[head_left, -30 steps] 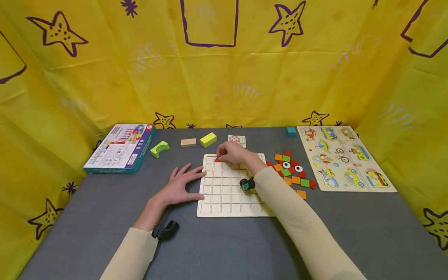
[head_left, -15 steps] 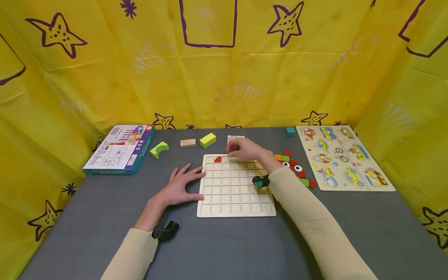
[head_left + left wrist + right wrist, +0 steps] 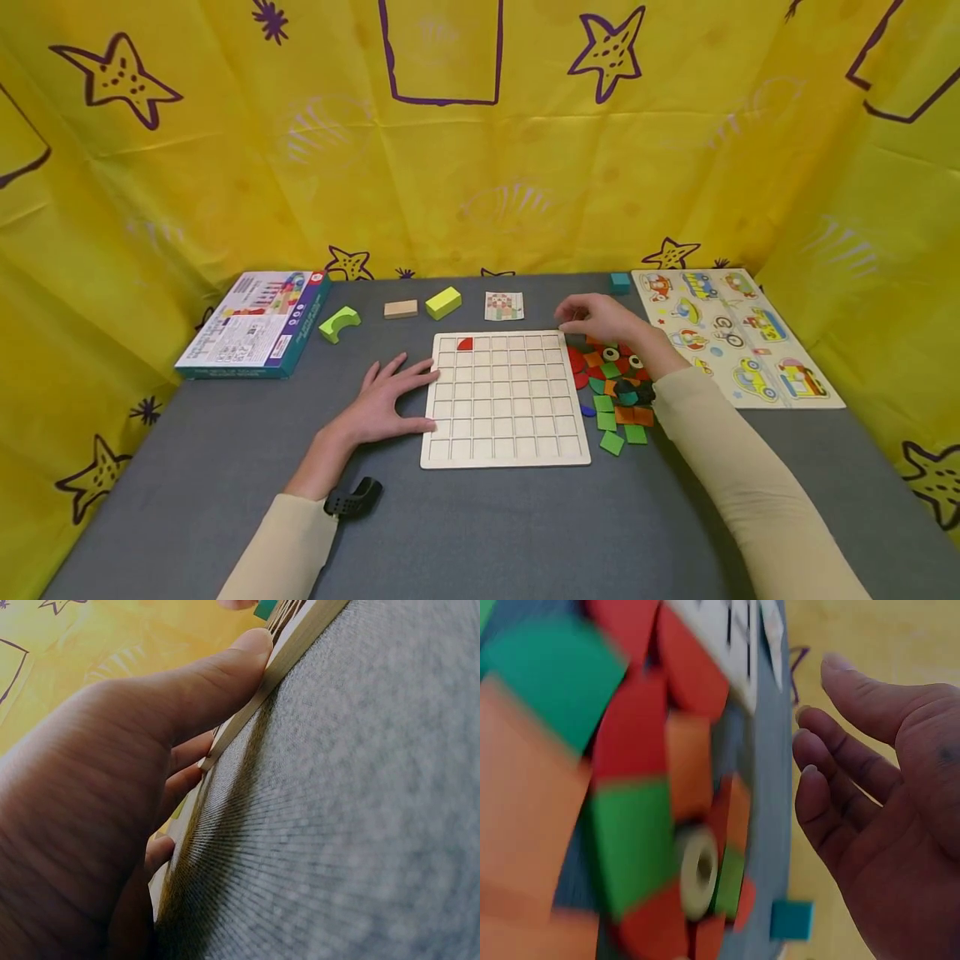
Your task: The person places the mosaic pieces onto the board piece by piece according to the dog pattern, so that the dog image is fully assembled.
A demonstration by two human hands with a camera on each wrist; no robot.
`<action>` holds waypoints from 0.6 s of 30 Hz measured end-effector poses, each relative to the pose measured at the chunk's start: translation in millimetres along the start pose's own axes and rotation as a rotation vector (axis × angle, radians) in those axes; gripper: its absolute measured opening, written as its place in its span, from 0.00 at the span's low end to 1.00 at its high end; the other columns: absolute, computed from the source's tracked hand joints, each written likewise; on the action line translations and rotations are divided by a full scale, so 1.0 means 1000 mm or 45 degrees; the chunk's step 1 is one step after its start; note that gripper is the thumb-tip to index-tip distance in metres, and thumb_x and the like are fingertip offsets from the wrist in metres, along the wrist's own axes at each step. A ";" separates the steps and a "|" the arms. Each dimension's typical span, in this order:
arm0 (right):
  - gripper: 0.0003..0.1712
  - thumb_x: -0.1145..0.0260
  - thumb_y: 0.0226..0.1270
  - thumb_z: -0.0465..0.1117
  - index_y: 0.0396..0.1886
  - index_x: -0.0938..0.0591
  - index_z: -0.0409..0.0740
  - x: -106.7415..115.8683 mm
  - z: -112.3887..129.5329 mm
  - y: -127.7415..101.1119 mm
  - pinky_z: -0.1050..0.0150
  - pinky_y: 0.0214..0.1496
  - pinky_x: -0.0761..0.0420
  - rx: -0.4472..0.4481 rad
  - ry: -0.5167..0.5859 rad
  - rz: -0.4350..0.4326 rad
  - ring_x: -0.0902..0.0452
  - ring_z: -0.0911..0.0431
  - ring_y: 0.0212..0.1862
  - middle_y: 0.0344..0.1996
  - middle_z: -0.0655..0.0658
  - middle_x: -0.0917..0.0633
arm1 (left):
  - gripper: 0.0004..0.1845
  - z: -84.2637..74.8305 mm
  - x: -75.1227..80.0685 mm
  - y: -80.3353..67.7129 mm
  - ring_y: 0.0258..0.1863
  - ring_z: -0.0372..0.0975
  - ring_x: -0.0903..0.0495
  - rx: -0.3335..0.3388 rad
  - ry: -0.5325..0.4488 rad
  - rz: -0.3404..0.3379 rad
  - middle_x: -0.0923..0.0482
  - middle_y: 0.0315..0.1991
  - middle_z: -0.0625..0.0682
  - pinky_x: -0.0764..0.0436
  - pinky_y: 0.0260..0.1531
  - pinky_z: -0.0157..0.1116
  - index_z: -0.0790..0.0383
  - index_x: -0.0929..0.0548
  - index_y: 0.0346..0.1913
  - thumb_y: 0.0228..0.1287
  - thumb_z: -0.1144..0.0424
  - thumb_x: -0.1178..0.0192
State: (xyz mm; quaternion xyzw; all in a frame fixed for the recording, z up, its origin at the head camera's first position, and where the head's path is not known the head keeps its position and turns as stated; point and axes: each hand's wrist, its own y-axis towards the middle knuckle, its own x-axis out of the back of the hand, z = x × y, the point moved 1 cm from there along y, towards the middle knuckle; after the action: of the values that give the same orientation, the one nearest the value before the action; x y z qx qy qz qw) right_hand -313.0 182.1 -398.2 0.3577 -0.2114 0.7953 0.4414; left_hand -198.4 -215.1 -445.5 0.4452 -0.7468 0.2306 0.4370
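Note:
A pale wooden grid board (image 3: 504, 408) lies flat on the table, with one red quarter-round tile (image 3: 466, 343) in its top row. My left hand (image 3: 381, 404) rests at the board's left edge, thumb and fingertips touching it; the left wrist view shows the thumb (image 3: 217, 682) against the rim. Just beyond the board's top right corner hovers my right hand (image 3: 600, 318), its fingers loosely bent around nothing in the right wrist view. Below it lies a pile of red, orange and green tiles (image 3: 606, 421), some with eye prints, partly hidden by the right wrist.
Behind the board lies a small picture card (image 3: 504, 306). To its left are a yellow block (image 3: 444, 303), a tan block (image 3: 401, 309), a green arch (image 3: 340, 324) and a box (image 3: 255, 325). A teal cube (image 3: 619, 283) and a vehicle puzzle board (image 3: 738, 333) stand at right.
My right hand has let go of the red tile in the top row and moved right, off the board, toward the tile pile. The left hand has stayed at the board's edge.

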 end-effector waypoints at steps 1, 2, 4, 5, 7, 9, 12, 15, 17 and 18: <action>0.15 0.33 0.73 0.38 0.55 0.18 0.35 0.002 -0.004 -0.004 0.48 0.53 0.23 -0.008 -0.007 -0.006 0.22 0.46 0.48 0.46 0.42 0.16 | 0.46 0.000 0.000 0.000 0.78 0.59 0.56 0.002 0.001 0.000 0.39 0.77 0.50 0.67 0.68 0.66 0.50 0.29 0.75 0.55 0.36 0.29; 0.15 0.33 0.72 0.38 0.54 0.17 0.35 0.004 -0.007 -0.007 0.48 0.52 0.22 -0.016 -0.011 -0.012 0.22 0.46 0.48 0.46 0.42 0.16 | 0.46 0.000 -0.001 -0.001 0.78 0.59 0.56 -0.001 0.003 -0.002 0.39 0.77 0.50 0.67 0.68 0.66 0.50 0.29 0.75 0.55 0.36 0.29; 0.15 0.32 0.72 0.37 0.54 0.17 0.35 0.007 -0.015 -0.012 0.48 0.52 0.22 -0.021 -0.024 -0.021 0.22 0.45 0.47 0.45 0.41 0.16 | 0.46 0.000 -0.001 -0.001 0.78 0.59 0.56 -0.008 -0.001 -0.003 0.39 0.77 0.51 0.67 0.68 0.66 0.51 0.29 0.75 0.55 0.36 0.29; 0.15 0.32 0.71 0.37 0.54 0.17 0.35 0.009 -0.018 -0.015 0.48 0.52 0.22 -0.025 -0.032 -0.026 0.21 0.45 0.47 0.45 0.41 0.16 | 0.46 0.000 -0.001 -0.001 0.78 0.60 0.56 -0.014 -0.003 -0.007 0.39 0.77 0.51 0.67 0.68 0.67 0.52 0.29 0.74 0.55 0.37 0.29; 0.15 0.31 0.70 0.37 0.53 0.17 0.35 0.011 -0.025 -0.019 0.47 0.52 0.22 -0.044 -0.043 -0.030 0.21 0.46 0.46 0.44 0.42 0.15 | 0.45 -0.002 -0.001 -0.002 0.77 0.60 0.55 -0.019 -0.008 -0.006 0.39 0.77 0.51 0.67 0.68 0.66 0.52 0.29 0.74 0.56 0.37 0.29; 0.15 0.30 0.69 0.38 0.52 0.17 0.36 0.013 -0.031 -0.021 0.47 0.53 0.23 -0.053 -0.062 -0.024 0.21 0.47 0.45 0.43 0.42 0.15 | 0.45 -0.003 -0.001 -0.002 0.77 0.60 0.55 -0.021 -0.015 -0.006 0.39 0.77 0.52 0.67 0.68 0.66 0.52 0.28 0.74 0.56 0.38 0.29; 0.15 0.29 0.68 0.38 0.52 0.16 0.37 0.014 -0.037 -0.023 0.47 0.52 0.23 -0.076 -0.079 -0.010 0.22 0.48 0.43 0.42 0.44 0.15 | 0.45 -0.003 -0.001 -0.002 0.77 0.60 0.55 -0.017 -0.015 -0.007 0.38 0.76 0.51 0.67 0.68 0.66 0.52 0.28 0.74 0.56 0.37 0.29; 0.15 0.28 0.68 0.39 0.51 0.16 0.37 0.015 -0.039 -0.022 0.49 0.50 0.22 -0.083 -0.110 0.004 0.22 0.49 0.42 0.40 0.45 0.15 | 0.45 -0.003 -0.001 -0.002 0.77 0.60 0.55 -0.016 -0.012 -0.012 0.38 0.76 0.51 0.67 0.68 0.66 0.52 0.28 0.74 0.56 0.37 0.29; 0.15 0.28 0.68 0.39 0.50 0.16 0.37 0.015 -0.038 -0.021 0.49 0.50 0.22 -0.080 -0.139 0.017 0.23 0.49 0.42 0.40 0.44 0.15 | 0.45 -0.002 0.000 -0.002 0.77 0.60 0.55 -0.015 -0.009 -0.014 0.38 0.76 0.51 0.67 0.68 0.66 0.52 0.28 0.74 0.56 0.37 0.29; 0.15 0.28 0.68 0.39 0.50 0.15 0.36 0.015 -0.038 -0.021 0.48 0.50 0.22 -0.075 -0.157 0.026 0.23 0.48 0.42 0.40 0.44 0.15 | 0.45 -0.002 0.000 -0.002 0.77 0.60 0.55 -0.015 -0.006 -0.015 0.38 0.76 0.51 0.67 0.68 0.66 0.52 0.28 0.74 0.56 0.37 0.29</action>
State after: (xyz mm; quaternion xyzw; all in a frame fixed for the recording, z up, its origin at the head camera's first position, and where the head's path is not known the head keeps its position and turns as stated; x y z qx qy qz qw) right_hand -315.3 226.1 -411.3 0.3906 -0.2653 0.7697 0.4296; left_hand -195.6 -214.2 -444.5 0.4474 -0.7466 0.2225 0.4393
